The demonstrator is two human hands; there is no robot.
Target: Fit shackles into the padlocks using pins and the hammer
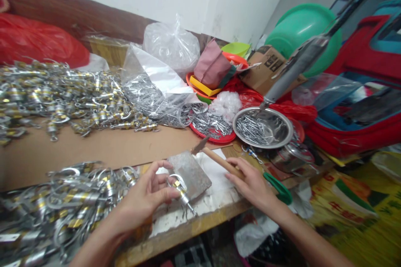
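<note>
My left hand [144, 200] pinches a small silver and gold metal clasp [180, 187] between thumb and fingers, resting it on a grey metal block [191, 174] at the front of the wooden table [112, 146]. My right hand [252, 183] lies with fingers stretched over the wooden handle of a small hammer [216, 159], whose dark head points up beside the block. A heap of finished clasps [62, 208] lies just left of my left hand.
A larger heap of clasps [56, 100] fills the back left. A steel bowl of pins [262, 127], a red plate of metal parts [213, 129], plastic bags [163, 79], a green basin [300, 29] and red and blue crates [360, 104] crowd the right. Green-handled pliers [278, 187] lie near my right hand.
</note>
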